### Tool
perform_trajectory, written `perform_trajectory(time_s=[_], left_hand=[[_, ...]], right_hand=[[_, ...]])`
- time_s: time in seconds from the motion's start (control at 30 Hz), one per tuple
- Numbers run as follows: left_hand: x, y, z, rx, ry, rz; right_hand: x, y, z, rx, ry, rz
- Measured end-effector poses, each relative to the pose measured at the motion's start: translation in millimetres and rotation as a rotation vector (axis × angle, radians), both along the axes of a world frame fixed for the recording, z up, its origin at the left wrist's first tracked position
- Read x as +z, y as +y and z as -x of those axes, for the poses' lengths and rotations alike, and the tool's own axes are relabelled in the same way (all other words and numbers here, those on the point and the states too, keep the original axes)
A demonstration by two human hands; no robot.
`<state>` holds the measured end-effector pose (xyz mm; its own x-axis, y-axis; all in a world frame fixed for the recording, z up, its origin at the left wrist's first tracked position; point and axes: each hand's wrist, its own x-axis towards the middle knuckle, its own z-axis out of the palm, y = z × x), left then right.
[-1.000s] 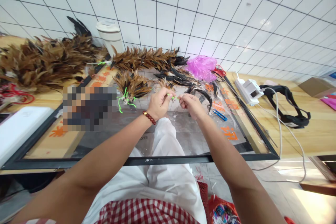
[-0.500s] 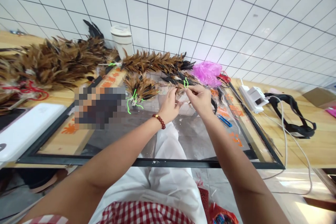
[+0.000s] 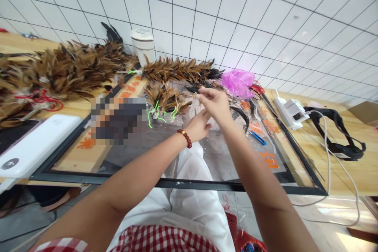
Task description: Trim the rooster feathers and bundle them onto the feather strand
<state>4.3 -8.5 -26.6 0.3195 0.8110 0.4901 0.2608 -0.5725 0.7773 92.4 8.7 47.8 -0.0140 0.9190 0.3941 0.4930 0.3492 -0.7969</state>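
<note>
My right hand [image 3: 217, 104] is over the middle of a black-framed glass pane [image 3: 218, 153], its thumb and fingertips pinched together near some dark feathers [image 3: 191, 89]. Whatever it may hold is too small to make out. Just below and partly behind it, my left hand [image 3: 198, 126] has its fingers curled, their tips hidden; a brown bead bracelet [image 3: 185, 138] circles that wrist. Left of both hands lie brown feather bundles [image 3: 165, 98] with bright green ties [image 3: 156, 113]. Loose dark and pale feathers [image 3: 240, 114] lie to the right.
Behind are a long feather strand [image 3: 177, 70], a white lidded cup [image 3: 143, 45] and pink plastic [image 3: 238, 82]. A large feather pile [image 3: 73, 71] and white power bank [image 3: 41, 145] sit left. A blue cutter [image 3: 258, 138], power strip [image 3: 291, 113] and black strap [image 3: 333, 134] are right.
The green-tied feather bundle that was between my hands now lies on the left beside the other one. My left hand has moved right and lower, partly behind my right hand.
</note>
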Motion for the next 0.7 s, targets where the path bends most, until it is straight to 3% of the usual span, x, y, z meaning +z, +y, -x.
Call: perform_trajectory(time_s=[0.1,0.2,0.3,0.37,0.53,0.6,0.7], left_hand=[[0.2,5.3,3.2,0.027,-0.025,-0.097],[-4.1,18.0,5.8,0.211,-0.25,0.029],[-8.2,33.1,10.4,0.392,-0.508,0.28],[-8.3,41.2,15.4,0.501,-0.668,0.355],[-3.4,49.7,25.8,0.633,-0.866,0.368],[-2.6,49.6,26.1,0.619,-0.868,0.351],[-2.5,47.8,24.5,0.57,-0.843,0.328]], right_hand=[[-3.0,5.6,-50.5,-0.136,-0.069,-0.018],[-18.0,1.3,-78.7,-0.205,-0.292,0.01],[-37.9,-4.8,-83.0,-0.036,-0.483,0.06],[-46.1,-6.4,-81.9,0.064,-0.63,0.061],[-39.3,3.1,-73.3,-0.138,-0.887,0.045],[-35.2,10.4,-59.3,-0.029,-0.868,-0.032],[-36.9,17.4,-33.9,0.281,-0.818,-0.133]])
